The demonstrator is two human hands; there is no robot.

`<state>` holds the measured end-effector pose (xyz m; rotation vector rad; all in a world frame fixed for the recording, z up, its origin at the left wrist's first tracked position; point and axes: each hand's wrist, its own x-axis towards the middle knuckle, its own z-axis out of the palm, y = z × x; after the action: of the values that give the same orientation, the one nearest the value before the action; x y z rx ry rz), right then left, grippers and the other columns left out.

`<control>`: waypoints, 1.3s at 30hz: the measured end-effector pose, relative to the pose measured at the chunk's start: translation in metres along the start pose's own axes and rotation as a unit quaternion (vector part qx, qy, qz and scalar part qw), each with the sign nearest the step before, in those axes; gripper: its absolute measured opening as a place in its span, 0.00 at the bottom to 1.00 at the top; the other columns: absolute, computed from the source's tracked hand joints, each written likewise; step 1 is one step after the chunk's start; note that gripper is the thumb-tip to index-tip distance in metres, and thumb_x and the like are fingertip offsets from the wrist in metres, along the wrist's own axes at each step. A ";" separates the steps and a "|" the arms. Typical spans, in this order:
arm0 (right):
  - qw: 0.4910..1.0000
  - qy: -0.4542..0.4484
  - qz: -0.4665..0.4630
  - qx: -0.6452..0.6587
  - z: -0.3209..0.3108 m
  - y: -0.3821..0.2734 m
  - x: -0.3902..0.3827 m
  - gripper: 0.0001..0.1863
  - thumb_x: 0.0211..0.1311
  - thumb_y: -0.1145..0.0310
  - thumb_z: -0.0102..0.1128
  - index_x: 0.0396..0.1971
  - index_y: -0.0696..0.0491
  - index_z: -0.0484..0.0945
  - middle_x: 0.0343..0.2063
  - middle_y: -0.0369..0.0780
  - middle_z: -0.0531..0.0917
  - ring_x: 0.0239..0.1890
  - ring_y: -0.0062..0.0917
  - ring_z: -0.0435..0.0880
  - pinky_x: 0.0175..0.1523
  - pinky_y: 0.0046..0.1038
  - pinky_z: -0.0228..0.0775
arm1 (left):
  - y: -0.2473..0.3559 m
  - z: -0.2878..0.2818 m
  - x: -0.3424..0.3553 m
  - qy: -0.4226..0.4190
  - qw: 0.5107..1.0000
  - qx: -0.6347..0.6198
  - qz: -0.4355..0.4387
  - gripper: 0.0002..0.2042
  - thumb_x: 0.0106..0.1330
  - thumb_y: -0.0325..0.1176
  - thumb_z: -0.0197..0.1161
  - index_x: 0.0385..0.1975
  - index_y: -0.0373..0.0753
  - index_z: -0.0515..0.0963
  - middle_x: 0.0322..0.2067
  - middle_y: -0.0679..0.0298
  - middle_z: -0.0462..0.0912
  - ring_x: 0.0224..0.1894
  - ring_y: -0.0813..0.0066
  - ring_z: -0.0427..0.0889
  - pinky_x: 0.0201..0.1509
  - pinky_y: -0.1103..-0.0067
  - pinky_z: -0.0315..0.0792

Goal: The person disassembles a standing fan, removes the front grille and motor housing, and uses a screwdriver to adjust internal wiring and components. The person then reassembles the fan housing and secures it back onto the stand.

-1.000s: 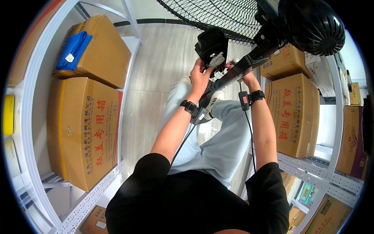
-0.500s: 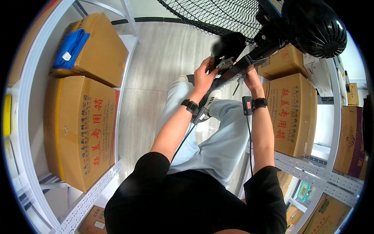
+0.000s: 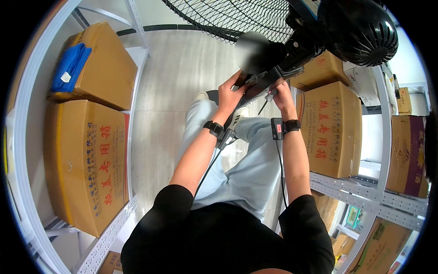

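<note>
A large black fan leans across the top right, with its wire guard (image 3: pixel 228 20), round motor housing (image 3: pixel 360 34) and dark pole (image 3: pixel 260 86). My left hand (image 3: pixel 229 97) is closed on the black part beside the pole, its fingertips partly hidden under it. On the pole's other side, my right hand (image 3: pixel 284 97) curls its fingers round a small screwdriver (image 3: pixel 271 96) with a greyish handle. The thin dark shaft points down and left, away from the pole. The upper fingers of that hand are against the pole's underside. Part of the fan by my left hand is blurred.
Cardboard boxes stand on metal shelves at the left (image 3: pixel 86 160) and right (image 3: pixel 328 132). A folded blue cloth (image 3: pixel 71 68) lies on the upper left box. Each wrist wears a black band; cables run down both forearms. My legs (image 3: pixel 246 169) are beneath the pole.
The whole view has shifted a little, so shelves and fan sit further left. My left fingers have closed in under the black part, and the metal plate there is now mostly hidden.
</note>
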<state>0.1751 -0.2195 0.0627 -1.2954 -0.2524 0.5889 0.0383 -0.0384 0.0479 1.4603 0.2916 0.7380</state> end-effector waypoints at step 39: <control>1.000 0.009 -0.025 0.012 0.021 -0.011 0.001 0.05 0.63 0.69 0.62 0.33 0.54 0.77 0.27 0.34 0.78 0.27 0.20 0.75 0.32 0.23 0.65 | 0.004 -0.016 0.001 -0.155 0.931 -0.314 -0.104 0.26 0.66 0.26 0.62 0.65 0.35 0.71 0.51 0.64 0.82 0.50 0.82 0.78 0.58 0.83 0.70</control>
<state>0.1687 -0.2036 0.0785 -1.2666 -0.2614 0.5365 0.0283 -0.0258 0.0498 0.8934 -0.0413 0.3649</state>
